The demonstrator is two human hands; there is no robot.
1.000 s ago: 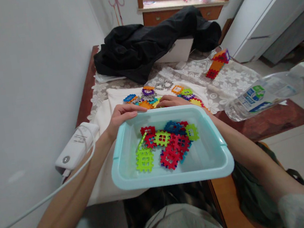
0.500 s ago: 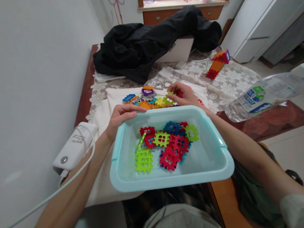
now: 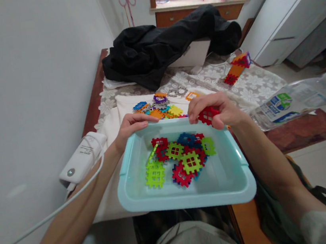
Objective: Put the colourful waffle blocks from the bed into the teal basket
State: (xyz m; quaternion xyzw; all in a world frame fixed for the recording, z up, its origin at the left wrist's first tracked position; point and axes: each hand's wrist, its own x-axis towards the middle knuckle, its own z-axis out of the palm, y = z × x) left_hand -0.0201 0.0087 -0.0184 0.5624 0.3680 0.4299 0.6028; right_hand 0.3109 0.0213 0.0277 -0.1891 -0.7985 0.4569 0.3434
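Note:
A light-blue plastic basin (image 3: 188, 202) is in front of me, with red, green and blue toothed building pieces inside. My left hand (image 3: 135, 127) holds its far left rim, fingers lying along the edge. Over the far right rim, my right hand (image 3: 217, 109) pinches a red window-shaped building piece (image 3: 208, 115). A green window-shaped piece (image 3: 191, 162) lies on top of the red ones in the basin. Beyond the rim is a pile of mixed building pieces (image 3: 157, 112), partly hidden by the basin.
A clear plastic bottle (image 3: 295, 100) lies at the right. Behind it is a built red and orange block shape (image 3: 237, 68). Black cloth (image 3: 165, 45) covers the table's far side. A white power strip (image 3: 83, 156) with a cable is by the left wall.
A green window-shaped piece has been let go into the basin. My right hand has moved from the pile to the rim and now has a red piece. My left hand stays on the rim.

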